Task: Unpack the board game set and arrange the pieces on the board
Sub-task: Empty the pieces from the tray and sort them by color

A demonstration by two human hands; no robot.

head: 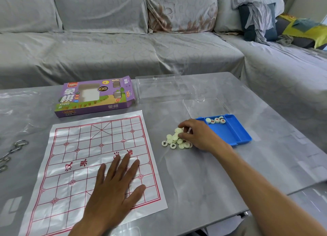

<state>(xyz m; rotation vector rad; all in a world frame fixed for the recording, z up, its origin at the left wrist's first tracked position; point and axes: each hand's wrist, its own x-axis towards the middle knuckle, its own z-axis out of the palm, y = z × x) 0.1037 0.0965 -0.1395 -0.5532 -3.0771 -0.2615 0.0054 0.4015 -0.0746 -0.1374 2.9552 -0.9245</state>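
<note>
Round cream pieces (177,140) heaped beside glossy gridded board (99,165), right hand (198,135) pinching.

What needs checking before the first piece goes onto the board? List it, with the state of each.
1. Board sheet lies flat and unfolded on the table: ok, left hand presses it with straight fingers.
2. Board free of pieces: ok, none on the grid.
3. Pieces out of the blue tray: not ok, a few sit in its far corner.
4. Pile of pieces within reach: ok, right hand rests on it, fingers curled.
5. One piece firmly pinched: cannot tell, fingertips hide it.
6. Pieces face up: not ok, many show blank sides.
</note>
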